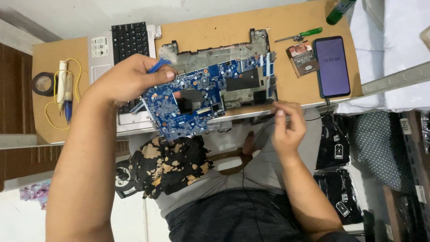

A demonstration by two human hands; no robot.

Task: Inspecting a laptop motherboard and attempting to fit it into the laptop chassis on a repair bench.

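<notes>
A blue laptop motherboard [197,96] lies tilted over the grey laptop base shell [210,51] on a brown board table [224,27]. My left hand [127,78] presses on the board's left edge and grips a blue tool [157,66] between thumb and fingers. My right hand [289,127] hovers at the table's near edge, right of the motherboard, pinching a thin black wire [262,130] that hangs down toward my lap.
A detached keyboard panel [121,42] lies behind my left hand. A phone [332,66], a small dark box [303,58] and a green-handled screwdriver [300,35] sit at the right. Tape roll [43,84] and a soldering iron with yellow cord [63,87] lie left. Black packaged goods [336,143] stand on the right.
</notes>
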